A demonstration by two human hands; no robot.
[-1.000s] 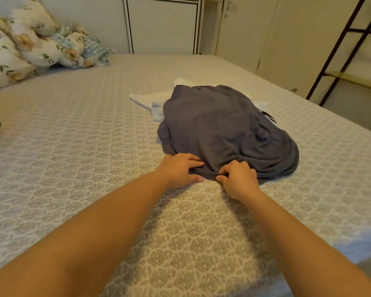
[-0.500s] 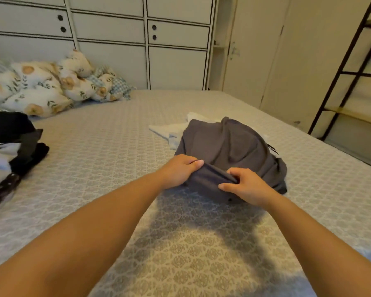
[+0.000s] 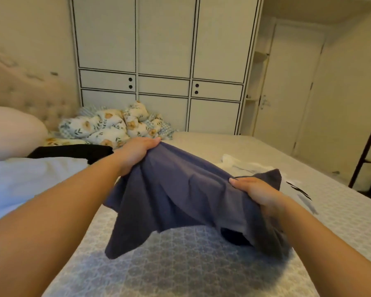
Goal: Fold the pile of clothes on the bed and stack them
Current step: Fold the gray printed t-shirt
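A dark grey-blue garment (image 3: 180, 196) hangs in the air above the bed (image 3: 201, 271), stretched between both hands. My left hand (image 3: 137, 153) grips its upper left edge, raised higher. My right hand (image 3: 259, 192) grips its right edge, lower. The cloth's loose corners droop toward the patterned bedcover. Behind it, white and pale clothes (image 3: 240, 162) lie flat on the bed. At the left lie a black garment (image 3: 73, 151) and a white one (image 3: 26, 179), part of a pile.
Floral cushions (image 3: 107, 127) and a pink pillow (image 3: 11, 131) sit at the headboard end. A white wardrobe (image 3: 163, 61) stands behind the bed. A dark metal rack (image 3: 366, 155) stands at the right, past the bed edge.
Both hands have lifted the grey-blue garment off the bed and spread it apart, the left hand rising higher. The view has tilted up and left.
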